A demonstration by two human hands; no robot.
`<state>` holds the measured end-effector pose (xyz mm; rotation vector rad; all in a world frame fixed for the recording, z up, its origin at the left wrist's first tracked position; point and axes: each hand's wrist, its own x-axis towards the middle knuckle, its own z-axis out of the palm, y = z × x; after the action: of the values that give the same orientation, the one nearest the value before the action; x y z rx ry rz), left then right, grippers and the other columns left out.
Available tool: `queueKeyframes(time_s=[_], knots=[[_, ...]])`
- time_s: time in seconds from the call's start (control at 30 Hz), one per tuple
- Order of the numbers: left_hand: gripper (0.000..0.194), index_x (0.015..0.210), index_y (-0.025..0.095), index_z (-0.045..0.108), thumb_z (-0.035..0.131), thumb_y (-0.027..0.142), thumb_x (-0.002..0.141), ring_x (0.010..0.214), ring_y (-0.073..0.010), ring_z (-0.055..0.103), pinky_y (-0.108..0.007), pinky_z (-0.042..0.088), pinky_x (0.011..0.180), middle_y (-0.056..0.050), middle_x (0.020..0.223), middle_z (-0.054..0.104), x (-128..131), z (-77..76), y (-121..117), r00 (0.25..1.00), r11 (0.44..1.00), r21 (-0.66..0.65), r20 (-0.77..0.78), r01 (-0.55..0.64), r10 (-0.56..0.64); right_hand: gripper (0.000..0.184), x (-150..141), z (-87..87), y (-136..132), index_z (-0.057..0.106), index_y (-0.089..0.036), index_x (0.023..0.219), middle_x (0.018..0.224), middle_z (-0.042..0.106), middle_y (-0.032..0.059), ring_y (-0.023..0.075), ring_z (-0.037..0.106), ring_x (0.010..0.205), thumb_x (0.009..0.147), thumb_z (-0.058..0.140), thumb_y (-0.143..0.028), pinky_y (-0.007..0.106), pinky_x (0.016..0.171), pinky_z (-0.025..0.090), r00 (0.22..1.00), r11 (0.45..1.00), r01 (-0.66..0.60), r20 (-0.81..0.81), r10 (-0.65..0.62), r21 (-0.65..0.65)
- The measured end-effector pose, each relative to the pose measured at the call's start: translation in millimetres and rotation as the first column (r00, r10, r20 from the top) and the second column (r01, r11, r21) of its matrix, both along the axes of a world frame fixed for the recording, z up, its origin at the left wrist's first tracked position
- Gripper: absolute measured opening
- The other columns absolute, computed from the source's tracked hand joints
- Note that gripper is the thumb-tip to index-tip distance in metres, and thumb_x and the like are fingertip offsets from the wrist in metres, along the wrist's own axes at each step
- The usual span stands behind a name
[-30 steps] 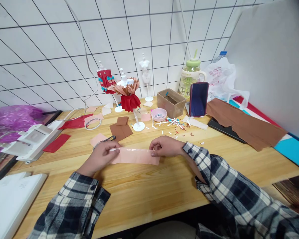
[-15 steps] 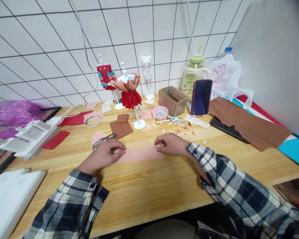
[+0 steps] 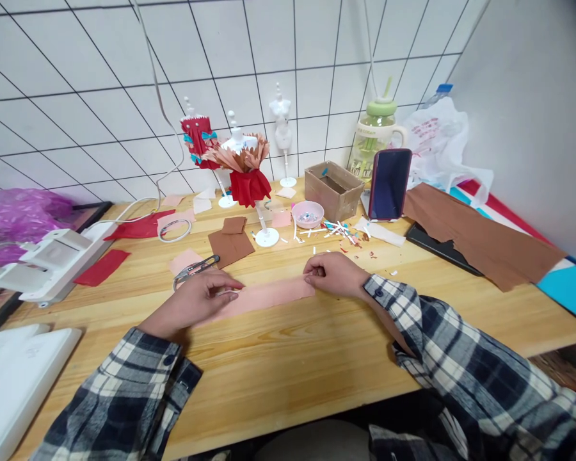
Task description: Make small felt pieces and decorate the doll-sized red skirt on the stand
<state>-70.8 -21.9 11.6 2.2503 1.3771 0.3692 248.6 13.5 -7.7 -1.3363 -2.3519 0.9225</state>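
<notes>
A long pink crepe paper strip (image 3: 273, 297) lies across the table in front of me. My left hand (image 3: 198, 299) is closed over its left part, thumb and index finger pinched on the upper edge. Something thin and white shows between those fingers, too small to name. At the strip's far right corner, my right hand (image 3: 335, 274) pinches the edge with thumb and curled fingers. Just beyond my left hand rest scissors (image 3: 196, 266), partly covered by it, on a pink paper piece (image 3: 185, 258).
Behind the strip stands a small dress form (image 3: 265, 237) in red and brown paper. A pink bowl (image 3: 308, 216), paper scraps (image 3: 342, 233), a cardboard box (image 3: 333, 192) and a propped phone (image 3: 390, 186) are farther back. A power strip (image 3: 52, 269) lies left, brown paper (image 3: 484, 230) right.
My right hand has shifted slightly to the right along the strip's far edge. The strip now slants a little, its right end higher. My left hand keeps its grip.
</notes>
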Motion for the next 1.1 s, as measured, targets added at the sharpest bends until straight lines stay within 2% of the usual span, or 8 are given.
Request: queueKeyframes(time_s=[0.07,0.3,0.37,0.5,0.6,0.7,0.83,1.1], knots=[[0.025,0.085,0.021,0.073,0.057,0.041,0.084,0.080,-0.0179,0.064,-0.026,0.048,0.074,-0.004,0.086,0.072,-0.2,-0.6,-0.2,0.999,0.999,0.004,0.010,0.041,-0.041,0.011,-0.1,0.5,-0.9,0.072,-0.018,0.084,0.074,0.067,0.0009,0.0119,0.057,0.067,0.079,0.062,-0.020,0.023,0.061,0.040,1.000,1.000,0.018,0.005,-0.018,-0.005],[0.024,0.089,0.021,0.073,0.058,0.039,0.084,0.087,-0.0195,0.064,-0.029,0.047,0.082,-0.005,0.091,0.072,-0.2,-5.9,-1.7,0.999,0.996,0.084,-0.032,0.030,-0.027,0.025,-5.2,-4.6,-5.9,0.070,-0.023,0.102,0.102,0.065,0.0039,0.0181,0.060,0.094,0.078,0.064,-0.024,0.029,0.082,0.042,1.000,0.979,-0.024,-0.002,0.025,0.203],[0.024,0.089,0.022,0.073,0.058,0.039,0.084,0.087,-0.0195,0.064,-0.029,0.047,0.083,-0.005,0.091,0.072,0.2,-6.0,-1.9,0.999,0.995,0.098,-0.033,0.036,-0.033,0.023,-6.6,-6.7,-6.5,0.070,-0.024,0.101,0.100,0.066,0.0021,0.0170,0.060,0.093,0.080,0.061,-0.021,0.028,0.081,0.041,1.000,0.979,-0.027,0.007,0.026,0.201],[0.022,0.085,0.022,0.073,0.057,0.037,0.083,0.086,-0.0192,0.063,-0.030,0.048,0.083,-0.005,0.090,0.072,3.0,-3.7,-4.0,0.999,0.993,0.114,-0.011,0.041,-0.040,0.044,-6.9,-8.2,-5.4,0.060,-0.023,0.121,0.086,0.067,-0.0014,0.0142,0.059,0.079,0.078,0.066,-0.019,0.025,0.069,0.039,1.000,0.989,0.026,0.004,-0.027,0.147],[0.022,0.083,0.021,0.073,0.056,0.036,0.084,0.085,-0.0192,0.064,-0.030,0.048,0.081,-0.005,0.089,0.072,4.7,-2.5,-6.9,0.999,0.991,0.126,-0.004,0.034,-0.033,0.025,-5.0,-7.1,-3.7,0.068,-0.021,0.104,0.080,0.065,-0.0004,0.0136,0.058,0.076,0.080,0.065,-0.018,0.025,0.068,0.038,0.999,0.986,-0.041,0.024,0.038,0.164],[0.023,0.090,0.022,0.073,0.055,0.035,0.085,0.087,-0.0196,0.064,-0.030,0.048,0.082,-0.006,0.091,0.072,4.7,-3.3,-9.5,0.999,0.986,0.161,-0.026,0.032,-0.029,0.011,-1.6,-5.7,-2.4,0.072,-0.019,0.089,0.089,0.065,0.0036,0.0153,0.059,0.085,0.082,0.064,-0.018,0.026,0.075,0.040,0.992,0.964,-0.130,0.030,0.126,0.231],[0.026,0.099,0.023,0.074,0.053,0.032,0.087,0.087,-0.0194,0.063,-0.030,0.048,0.082,-0.006,0.092,0.072,4.3,-5.3,-11.5,0.997,0.974,0.217,-0.051,0.068,-0.058,0.013,3.6,-5.3,-2.6,0.071,-0.020,0.095,0.093,0.067,0.0049,0.0170,0.059,0.090,0.086,0.061,-0.018,0.027,0.077,0.041,0.979,0.940,-0.204,0.067,0.193,0.273],[0.026,0.096,0.025,0.076,0.052,0.022,0.086,0.086,-0.0189,0.059,-0.032,0.045,0.080,-0.005,0.090,0.068,4.4,-7.1,-11.9,0.986,0.946,0.285,-0.101,0.156,-0.132,0.024,10.3,-6.8,-6.7,0.072,-0.023,0.103,0.097,0.067,0.0059,0.0175,0.060,0.090,0.095,0.051,-0.027,0.028,0.072,0.041,0.949,0.883,-0.311,0.160,0.270,0.352]])
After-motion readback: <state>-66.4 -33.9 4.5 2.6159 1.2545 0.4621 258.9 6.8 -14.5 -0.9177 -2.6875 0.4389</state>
